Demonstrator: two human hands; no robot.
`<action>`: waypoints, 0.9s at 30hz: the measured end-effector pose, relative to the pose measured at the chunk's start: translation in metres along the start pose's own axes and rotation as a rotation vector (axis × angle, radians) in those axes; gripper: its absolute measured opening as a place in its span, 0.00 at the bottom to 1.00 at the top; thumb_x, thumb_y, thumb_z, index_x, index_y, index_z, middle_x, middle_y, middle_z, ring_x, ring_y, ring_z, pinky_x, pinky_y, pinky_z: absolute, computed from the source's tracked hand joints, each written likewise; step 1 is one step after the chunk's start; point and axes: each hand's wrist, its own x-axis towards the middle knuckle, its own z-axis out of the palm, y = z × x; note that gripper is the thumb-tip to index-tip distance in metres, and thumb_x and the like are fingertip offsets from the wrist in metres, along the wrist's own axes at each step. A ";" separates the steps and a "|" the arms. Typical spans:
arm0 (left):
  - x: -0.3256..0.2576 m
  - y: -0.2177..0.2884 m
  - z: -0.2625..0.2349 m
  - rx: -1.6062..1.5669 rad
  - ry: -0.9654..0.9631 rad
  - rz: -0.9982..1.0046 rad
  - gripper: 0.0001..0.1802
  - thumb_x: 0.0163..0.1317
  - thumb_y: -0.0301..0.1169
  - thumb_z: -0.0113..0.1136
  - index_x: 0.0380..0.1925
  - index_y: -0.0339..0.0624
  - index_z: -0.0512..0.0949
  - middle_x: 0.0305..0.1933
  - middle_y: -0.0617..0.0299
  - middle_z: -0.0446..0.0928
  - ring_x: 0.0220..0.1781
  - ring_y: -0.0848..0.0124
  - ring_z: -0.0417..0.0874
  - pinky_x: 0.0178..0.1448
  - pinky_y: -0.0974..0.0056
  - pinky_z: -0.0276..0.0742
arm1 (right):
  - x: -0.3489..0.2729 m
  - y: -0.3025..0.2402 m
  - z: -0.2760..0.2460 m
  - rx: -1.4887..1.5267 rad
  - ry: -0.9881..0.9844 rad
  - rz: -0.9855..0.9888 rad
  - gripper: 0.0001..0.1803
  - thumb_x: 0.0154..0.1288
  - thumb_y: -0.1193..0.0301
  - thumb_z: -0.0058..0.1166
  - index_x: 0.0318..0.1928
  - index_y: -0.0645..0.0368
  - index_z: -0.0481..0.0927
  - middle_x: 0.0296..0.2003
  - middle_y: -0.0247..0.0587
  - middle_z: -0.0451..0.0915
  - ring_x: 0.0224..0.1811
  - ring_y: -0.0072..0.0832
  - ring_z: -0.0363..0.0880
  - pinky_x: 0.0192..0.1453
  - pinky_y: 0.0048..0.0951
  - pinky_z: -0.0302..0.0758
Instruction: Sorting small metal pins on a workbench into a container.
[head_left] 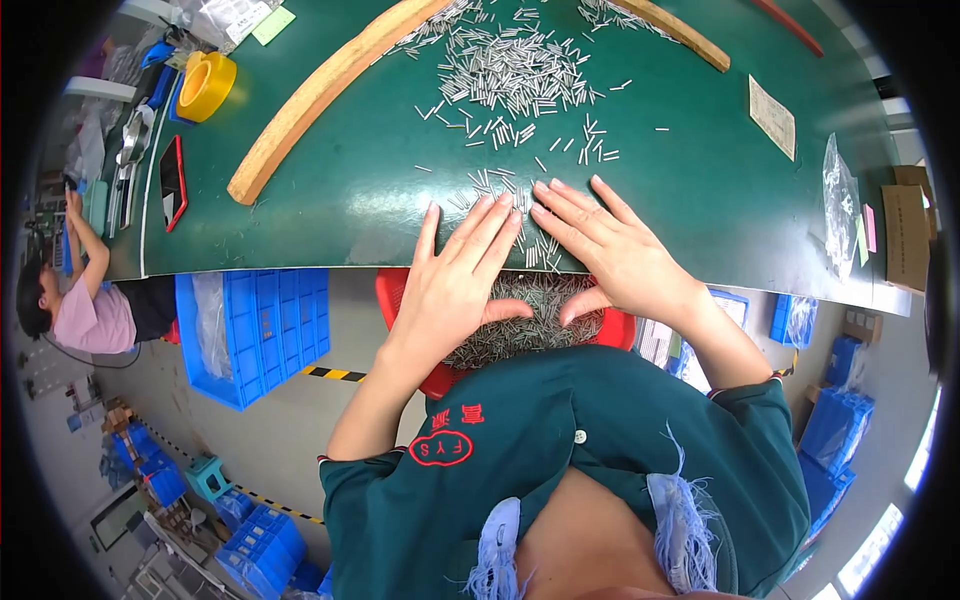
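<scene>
Both my hands lie flat at the front edge of the green table (330, 235), fingers spread and pointing away from me. Between and under the fingertips of my left hand (458, 270) and my right hand (612, 245) are small metal pins (542, 250), close to the edge. Below that edge a red basket (620, 328) holds a heap of similar pins (520, 340), with my thumbs over it. Farther back on the table spreads a large pile of loose pins (515, 72), with a few scattered toward my fingers.
A long wooden strip (320, 95) slants at left, another (680, 35) at back right. Yellow tape rolls (207, 86) and a phone (173, 184) lie far left. A plastic bag (838, 205) is at right. Blue crates (262, 335) stand below the table, near another person (95, 315).
</scene>
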 end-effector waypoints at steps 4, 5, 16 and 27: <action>-0.009 0.004 -0.003 -0.034 -0.063 0.048 0.51 0.48 0.63 0.60 0.67 0.40 0.68 0.73 0.58 0.65 0.75 0.61 0.64 0.76 0.37 0.49 | -0.003 -0.001 -0.001 0.029 -0.049 -0.020 0.59 0.42 0.37 0.59 0.73 0.57 0.60 0.73 0.43 0.60 0.78 0.36 0.54 0.80 0.51 0.47; -0.010 0.004 -0.006 -0.053 -0.088 0.066 0.52 0.47 0.63 0.60 0.67 0.40 0.68 0.73 0.58 0.65 0.75 0.61 0.64 0.77 0.37 0.49 | -0.004 -0.001 -0.001 0.064 -0.081 -0.028 0.58 0.44 0.38 0.60 0.73 0.56 0.61 0.73 0.43 0.60 0.77 0.35 0.55 0.80 0.50 0.47; 0.005 -0.016 -0.007 0.052 -0.008 -0.104 0.58 0.46 0.65 0.60 0.71 0.38 0.61 0.77 0.53 0.58 0.78 0.58 0.59 0.76 0.36 0.49 | 0.011 0.000 0.002 0.097 -0.026 -0.086 0.62 0.41 0.37 0.60 0.74 0.59 0.57 0.74 0.46 0.57 0.78 0.39 0.53 0.80 0.51 0.47; -0.012 -0.001 -0.009 -0.011 -0.112 0.014 0.55 0.45 0.63 0.62 0.67 0.36 0.67 0.74 0.55 0.64 0.76 0.61 0.62 0.76 0.44 0.55 | -0.003 -0.006 0.011 0.006 -0.049 -0.107 0.59 0.48 0.37 0.55 0.75 0.60 0.55 0.74 0.45 0.57 0.78 0.36 0.53 0.80 0.48 0.47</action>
